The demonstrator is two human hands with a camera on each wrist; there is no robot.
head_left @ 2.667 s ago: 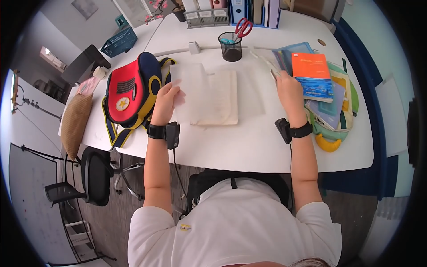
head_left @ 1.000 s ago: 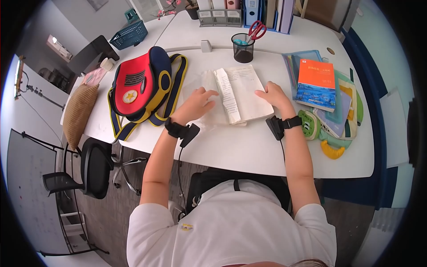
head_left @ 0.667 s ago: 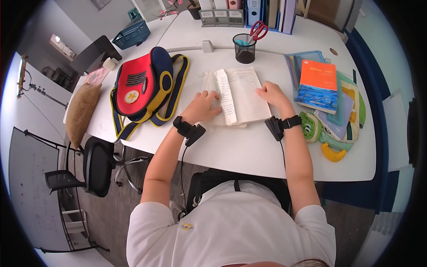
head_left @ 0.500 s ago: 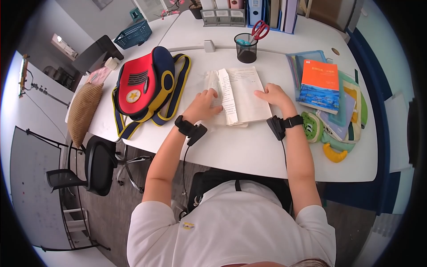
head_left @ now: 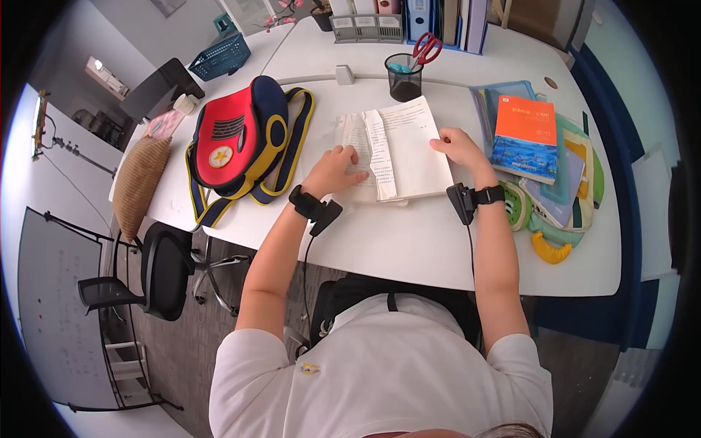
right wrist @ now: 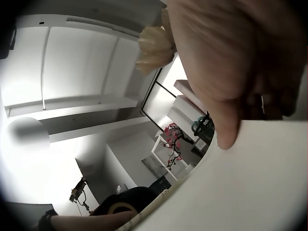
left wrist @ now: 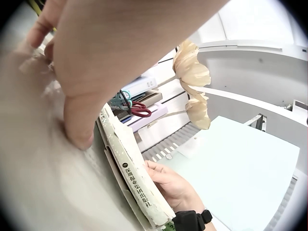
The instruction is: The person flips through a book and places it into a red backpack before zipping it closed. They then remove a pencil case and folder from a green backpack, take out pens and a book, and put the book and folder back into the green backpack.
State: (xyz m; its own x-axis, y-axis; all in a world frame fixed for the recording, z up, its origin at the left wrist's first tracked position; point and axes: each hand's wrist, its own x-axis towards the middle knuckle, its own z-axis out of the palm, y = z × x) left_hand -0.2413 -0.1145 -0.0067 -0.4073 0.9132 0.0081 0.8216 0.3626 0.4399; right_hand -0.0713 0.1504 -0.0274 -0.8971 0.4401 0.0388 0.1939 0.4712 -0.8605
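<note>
An open book [head_left: 420, 157] with printed pages lies on the table; a creased, worn strip [head_left: 380, 157] with print runs down its middle. My left hand [head_left: 336, 169] rests on its left side with fingers loosely bent; in the left wrist view the thumb [left wrist: 81, 127] presses a glossy, clear-looking surface beside the book's worn spine [left wrist: 137, 185]. My right hand [head_left: 460, 148] pinches the book's right edge. In the right wrist view the right thumb [right wrist: 226, 127] lies over the pale page [right wrist: 255, 178], the other fingers partly hidden in shadow behind the edge.
A red and navy backpack [head_left: 241, 135] stands at the left. To the right, an orange and blue book [head_left: 524, 139] tops folders on a pale bag [head_left: 580, 197], with a green pouch [head_left: 518, 206] nearby. A mesh pen cup [head_left: 404, 84] holds red scissors [head_left: 427, 50].
Earlier my left hand held up a translucent sheet; now it rests on the open book. In the last half second my right hand has moved slightly up, and the book's right side has shifted with it.
</note>
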